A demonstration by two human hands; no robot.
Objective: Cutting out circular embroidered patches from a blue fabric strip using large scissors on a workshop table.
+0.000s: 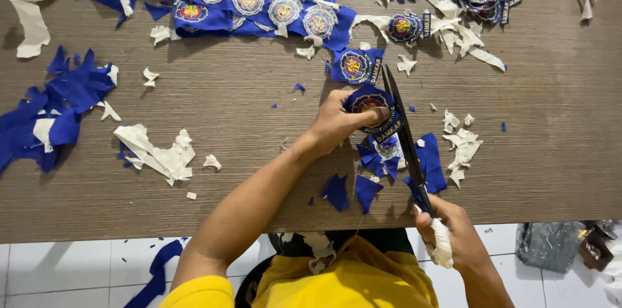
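Holding a blue round patch (370, 108) in your left hand (335, 123), your right hand (453, 233) keeps a closed grip on black scissors (405, 133), blades slightly parted at its right edge, over the bench (246, 101).

we count one pair of scissors (405, 136), five round badges on the uncut blue strip (249, 3) and one badge (370, 106) in our left hand (334, 123). loose cut badges are too heaped to count.

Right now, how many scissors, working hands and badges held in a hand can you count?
scissors: 1
hands, the left hand and the right hand: 2
blue badge in the left grip: 1
Total: 4
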